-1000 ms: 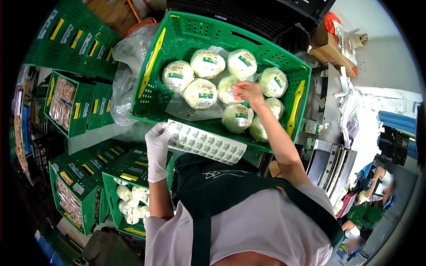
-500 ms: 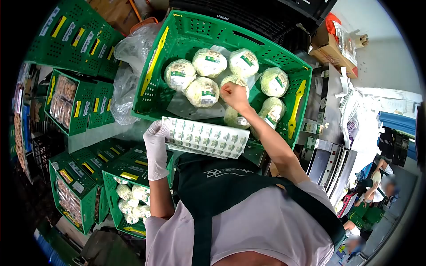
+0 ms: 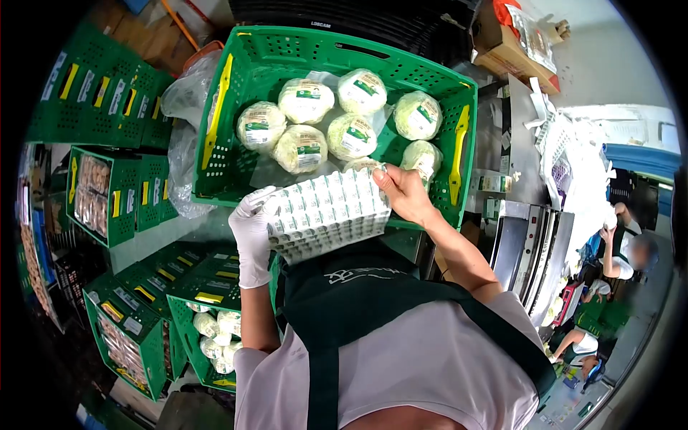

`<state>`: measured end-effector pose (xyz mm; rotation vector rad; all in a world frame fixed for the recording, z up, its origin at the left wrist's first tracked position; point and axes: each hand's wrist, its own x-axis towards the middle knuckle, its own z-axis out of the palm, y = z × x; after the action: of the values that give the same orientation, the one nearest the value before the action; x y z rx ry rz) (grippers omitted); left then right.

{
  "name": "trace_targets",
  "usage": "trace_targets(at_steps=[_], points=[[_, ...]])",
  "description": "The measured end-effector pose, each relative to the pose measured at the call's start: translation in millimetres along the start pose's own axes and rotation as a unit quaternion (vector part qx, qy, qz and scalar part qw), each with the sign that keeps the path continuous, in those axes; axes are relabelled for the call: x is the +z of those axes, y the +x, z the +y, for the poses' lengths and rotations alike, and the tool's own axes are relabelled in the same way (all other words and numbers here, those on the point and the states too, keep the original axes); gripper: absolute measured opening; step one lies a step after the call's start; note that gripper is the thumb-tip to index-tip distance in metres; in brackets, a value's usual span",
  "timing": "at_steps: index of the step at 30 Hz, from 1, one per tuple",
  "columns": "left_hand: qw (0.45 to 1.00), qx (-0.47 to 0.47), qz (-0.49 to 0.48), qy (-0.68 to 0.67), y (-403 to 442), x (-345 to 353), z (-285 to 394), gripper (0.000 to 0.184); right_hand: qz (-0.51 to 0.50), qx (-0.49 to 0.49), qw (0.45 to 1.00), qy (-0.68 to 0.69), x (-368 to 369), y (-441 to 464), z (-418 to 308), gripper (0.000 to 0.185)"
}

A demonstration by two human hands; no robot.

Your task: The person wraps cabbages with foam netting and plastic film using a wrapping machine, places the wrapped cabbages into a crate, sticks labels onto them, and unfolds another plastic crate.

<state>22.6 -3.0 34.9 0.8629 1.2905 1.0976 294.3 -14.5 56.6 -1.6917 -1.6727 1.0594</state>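
Note:
My left hand (image 3: pixel 251 226), in a white glove, grips the left edge of a folded sheet of label stickers (image 3: pixel 326 208) printed in rows of green and white. My bare right hand (image 3: pixel 403 193) pinches the sheet's upper right corner; whether a single label is between the fingertips I cannot tell. Just beyond the sheet is a green perforated crate (image 3: pixel 204 188) with yellow handles. Several film-wrapped cabbages sit inside, among them a labelled cabbage (image 3: pixel 352 136) in the middle and another cabbage (image 3: pixel 418 115) at the right. The sheet and my right hand partly cover the nearest cabbage (image 3: pixel 364 164).
At left stand stacked green crates (image 3: pixel 86 93) and a crate of packed brown produce (image 3: pixel 93 190). Below them, another crate holds cabbages (image 3: pixel 208 326). Clear plastic film (image 3: pixel 188 172) hangs beside the main crate. A metal machine (image 3: pixel 527 247) stands at right, with other people (image 3: pixel 620 247) beyond.
My right hand has come back from a cabbage in the crate to the sheet's right corner. The sheet has tilted and bowed upward. That cabbage now shows its label uncovered.

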Motion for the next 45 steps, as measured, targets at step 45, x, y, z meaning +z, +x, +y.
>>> trace_targets(at_steps=[45], points=[[0.997,-0.016,0.067,0.033,23.3,-38.0,-3.0,0.015,0.110,0.283,0.900,-0.312,-34.5,-7.4,151.7,0.033]])
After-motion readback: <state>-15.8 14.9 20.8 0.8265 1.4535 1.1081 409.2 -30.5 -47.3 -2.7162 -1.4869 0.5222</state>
